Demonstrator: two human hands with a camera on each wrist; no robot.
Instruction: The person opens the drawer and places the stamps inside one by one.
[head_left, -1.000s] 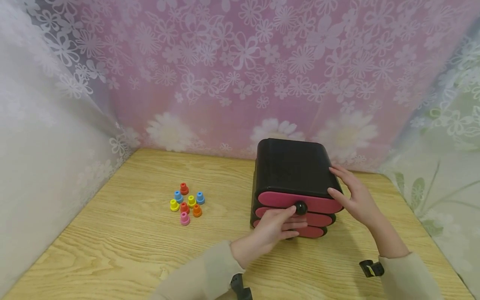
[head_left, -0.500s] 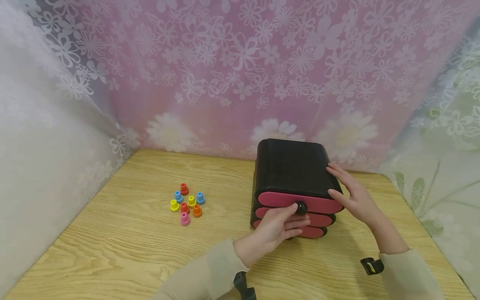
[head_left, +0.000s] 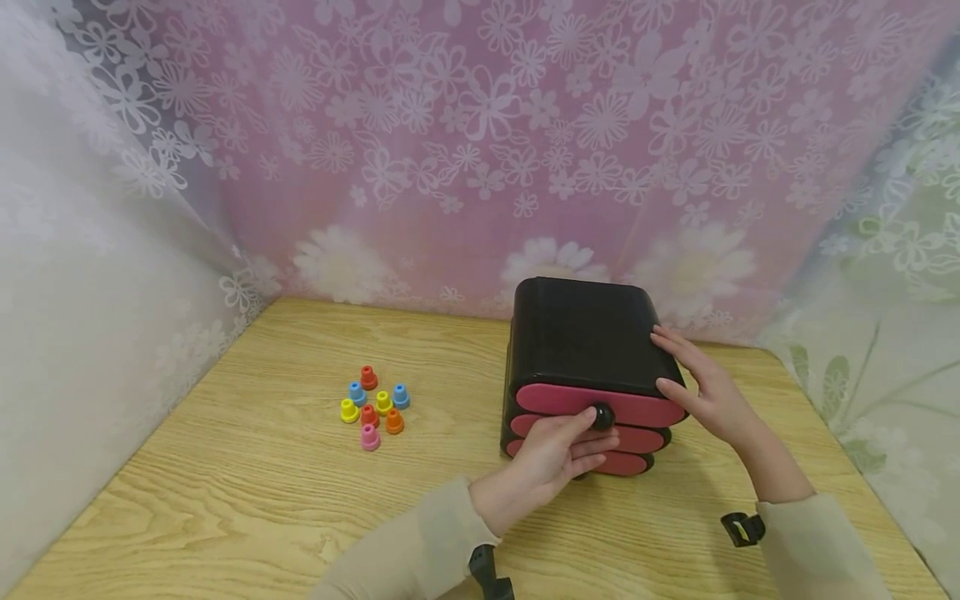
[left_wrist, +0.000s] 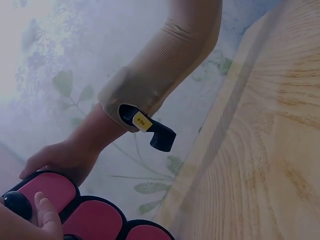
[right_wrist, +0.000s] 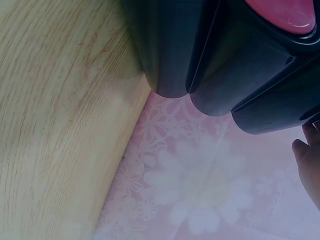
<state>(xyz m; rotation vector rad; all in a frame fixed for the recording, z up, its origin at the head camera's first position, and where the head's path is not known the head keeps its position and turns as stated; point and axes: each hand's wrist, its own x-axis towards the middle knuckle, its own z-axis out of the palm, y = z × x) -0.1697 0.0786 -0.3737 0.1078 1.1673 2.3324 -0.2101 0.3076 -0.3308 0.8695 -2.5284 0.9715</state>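
Note:
A black drawer unit [head_left: 588, 333] with three stacked pink-fronted drawers stands on the table's right half. My left hand [head_left: 543, 462] is at its front and pinches the round black knob [head_left: 602, 417] of the top drawer, thumb against the knob and other fingers stretched out below it. The left wrist view shows the same knob [left_wrist: 18, 205] at lower left, with the index finger's hold partly hidden. My right hand [head_left: 708, 396] rests with extended fingers on the unit's upper right edge. Only part of that right hand [right_wrist: 311, 162] shows in the right wrist view, touching the black casing.
Several small cone-shaped pegs [head_left: 369, 417] in red, blue, yellow, orange and pink stand grouped left of the unit. The wood-grain table [head_left: 247, 467] meets a pink flowered curtain [head_left: 450, 167] behind and pale curtains at both sides.
My left hand has shifted very slightly right at the knob. The right hand's fingers have slid slightly left on the unit's top edge. The drawers look unmoved.

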